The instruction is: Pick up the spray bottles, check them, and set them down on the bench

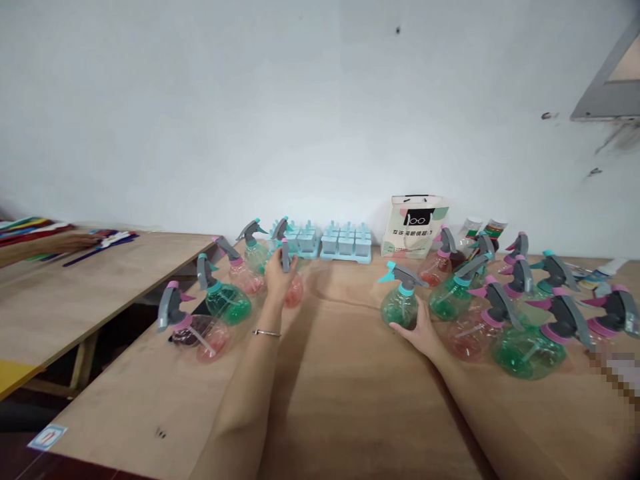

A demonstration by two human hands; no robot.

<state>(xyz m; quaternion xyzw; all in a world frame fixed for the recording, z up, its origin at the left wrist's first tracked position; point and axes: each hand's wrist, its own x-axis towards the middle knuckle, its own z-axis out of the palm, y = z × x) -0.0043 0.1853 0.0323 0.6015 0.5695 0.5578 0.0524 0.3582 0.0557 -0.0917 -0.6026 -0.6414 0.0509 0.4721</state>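
My left hand (pixel 278 275) is closed around the grey trigger head of a pink spray bottle (pixel 293 288) standing on the wooden table (pixel 340 393), among a group of pink and green spray bottles at the left. My right hand (pixel 419 332) is wrapped around the base of a green spray bottle (pixel 400 303) with a teal nozzle, near the middle of the table. A thin bracelet sits on my left wrist.
Several more spray bottles (pixel 525 333) crowd the table's right side. Two light-blue ice-pop moulds (pixel 346 241) and a paper bag (pixel 416 227) stand against the white wall. A second wooden table (pixel 75 293) lies at the left, with another person's arm (pixel 45 245) and coloured strips on it.
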